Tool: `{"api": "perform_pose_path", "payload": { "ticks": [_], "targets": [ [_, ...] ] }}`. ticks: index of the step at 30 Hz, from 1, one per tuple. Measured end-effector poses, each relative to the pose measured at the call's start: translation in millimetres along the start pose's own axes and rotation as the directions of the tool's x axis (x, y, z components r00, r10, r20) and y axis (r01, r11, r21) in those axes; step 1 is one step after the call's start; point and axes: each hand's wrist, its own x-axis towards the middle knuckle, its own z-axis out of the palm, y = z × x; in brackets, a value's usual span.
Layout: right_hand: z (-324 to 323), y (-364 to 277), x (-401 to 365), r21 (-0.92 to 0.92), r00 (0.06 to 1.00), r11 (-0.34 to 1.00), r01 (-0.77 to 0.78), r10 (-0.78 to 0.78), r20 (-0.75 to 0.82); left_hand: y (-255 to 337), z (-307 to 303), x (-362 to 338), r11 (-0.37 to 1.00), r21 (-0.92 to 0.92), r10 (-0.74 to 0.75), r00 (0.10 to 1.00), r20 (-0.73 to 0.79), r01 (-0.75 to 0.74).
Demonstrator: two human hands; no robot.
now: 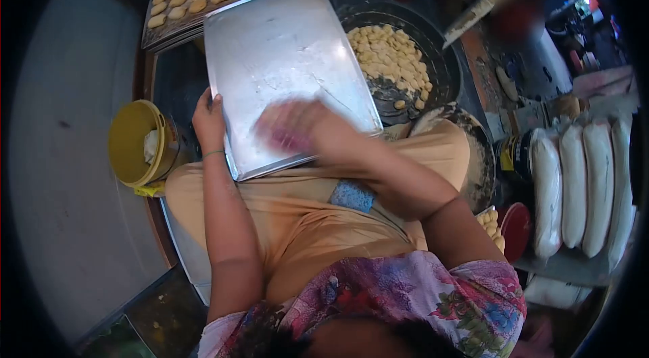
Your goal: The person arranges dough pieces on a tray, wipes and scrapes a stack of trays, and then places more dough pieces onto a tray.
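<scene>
A shiny metal baking tray (284,40) lies tilted across my lap, its top bare apart from smears. My left hand (209,121) is closed on the tray's left edge, thumb on top. Over the lower part of the tray, my right hand (304,125) is blurred by motion. A reddish, cloth-like thing (292,138) shows under its fingers against the metal; its exact kind is too smeared to make out. On my lap, just below the tray, rests a blue speckled pad (352,196).
At the upper left, another tray (150,39) carries rows of shaped dough pieces. A wide black basin (449,70) holds many dough lumps. A yellow bucket (122,145) stands left of my knee. Long plastic-wrapped rolls (574,182) lie at the right, near a red lid (516,231).
</scene>
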Motion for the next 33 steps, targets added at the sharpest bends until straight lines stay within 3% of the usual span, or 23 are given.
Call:
{"api": "perform_pose_path", "payload": {
  "ticks": [2, 3, 5, 6, 7, 9, 10, 11, 14, 16, 18, 19, 21, 23, 25, 26, 27, 28, 30, 32, 33],
  "targets": [
    [43.7, -29.5, -24.0, -0.111, 0.988, 0.984, 0.141, -0.134, 0.073, -3.1, -1.1, 2.4, 0.999, 0.007, 0.033, 0.999, 0.002, -0.033],
    [40.0, -18.1, -24.6, -0.073, 0.999, 0.996, 0.042, -0.04, 0.03, 9.6, -5.0, -1.6, 0.999, 0.031, -0.024, 0.999, 0.036, 0.023],
    [14.1, 33.7, -27.0, 0.022, 0.988, 0.989, -0.146, 0.147, -0.039, 1.6, -1.2, 0.4, 0.999, 0.011, 0.034, 0.999, 0.016, -0.035],
    [9.5, 80.9, -45.0, -0.247, 0.921, 0.888, -0.388, 0.369, -0.123, -3.0, -0.9, -1.1, 0.998, 0.002, 0.058, 0.998, 0.009, -0.058],
    [-33.8, 83.6, -57.2, -0.041, 0.662, 0.664, -0.747, 0.737, -0.138, -5.1, -5.3, -6.3, 0.999, -0.006, 0.045, 0.998, 0.052, -0.044],
    [-66.2, 119.7, -100.5, 0.135, 0.37, 0.419, -0.898, 0.884, -0.284, -2.4, -14.1, -3.0, 0.999, -0.035, 0.04, 0.993, 0.115, -0.036],
    [-53.5, 147.3, -123.7, -0.002, 0.365, 0.426, -0.905, 0.774, -0.518, -4.1, -14.8, 2.2, 0.998, -0.048, 0.041, 0.992, 0.119, -0.035],
    [-64.1, 134.7, -134.3, 0.09, 0.405, 0.524, -0.847, 0.745, -0.53, -10.8, -15.5, 2.8, 0.998, -0.055, 0.032, 0.992, 0.125, -0.025],
    [-68.2, 86.6, -133.2, -0.056, 0.611, 0.694, -0.717, 0.588, -0.53, -15.3, -16.8, -0.4, 0.998, -0.057, 0.007, 0.992, 0.126, 0.0],
    [-61.4, 42.5, -113.5, -0.115, 0.745, 0.764, -0.634, 0.565, -0.355, -10.0, -17.3, -6.5, 1.0, -0.022, 0.006, 0.992, 0.126, -0.003],
    [-50.5, -8.0, -87.2, -0.134, 0.862, 0.864, -0.485, 0.447, -0.24, -1.7, -17.1, -10.5, 0.999, 0.033, 0.019, 0.992, 0.125, -0.024],
    [-47.6, -10.8, -87.4, -0.146, 0.865, 0.853, -0.501, 0.491, -0.102, 4.6, -18.7, -12.2, 0.996, 0.093, -0.005, 0.988, 0.152, -0.009],
    [-41.5, -11.0, -89.4, -0.179, 0.817, 0.834, -0.522, 0.549, 0.176, -6.3, -18.0, -7.4, 1.0, -0.019, 0.012, 0.98, 0.2, -0.009],
    [-47.2, 24.8, -120.8, -0.275, 0.671, 0.65, -0.708, 0.741, 0.023, -15.0, -16.8, -5.5, 0.996, -0.093, 0.014, 0.973, 0.231, 0.008],
    [-98.3, 22.9, -154.4, 0.062, 0.532, 0.548, -0.834, 0.83, -0.169, -27.3, -11.5, -1.0, 0.991, -0.134, 0.023, 0.983, 0.184, 0.002],
    [-104.7, 34.9, -187.4, 0.148, 0.567, 0.636, -0.757, 0.752, -0.335, -30.7, -9.6, 0.8, 0.988, -0.154, 0.027, 0.986, 0.166, -0.001],
    [-126.7, 18.7, -199.7, 0.236, 0.531, 0.621, -0.748, 0.772, -0.35, -30.3, -8.8, 1.8, 0.981, -0.194, 0.016, 0.987, 0.159, 0.015],
    [-139.9, 3.0, -210.1, 0.113, 0.577, 0.678, -0.726, 0.691, -0.435, -30.1, -6.6, 3.1, 0.972, -0.234, 0.005, 0.988, 0.156, 0.032],
    [-155.8, -12.4, -233.0, -0.073, 0.674, 0.687, -0.723, 0.678, -0.292, -33.0, -2.4, 7.6, 0.97, -0.243, 0.005, 0.988, 0.157, 0.033],
    [-151.0, -22.8, -244.5, 0.076, 0.657, 0.653, -0.754, 0.743, 0.128, -43.8, -2.3, 14.2, 0.985, -0.174, 0.029, 0.987, 0.159, -0.001],
    [-148.0, -28.0, -250.3, 0.144, 0.623, 0.615, -0.775, 0.707, 0.336, -49.5, -0.6, 15.6, 0.974, -0.226, 0.015, 0.986, 0.168, 0.023]
  ]
}}
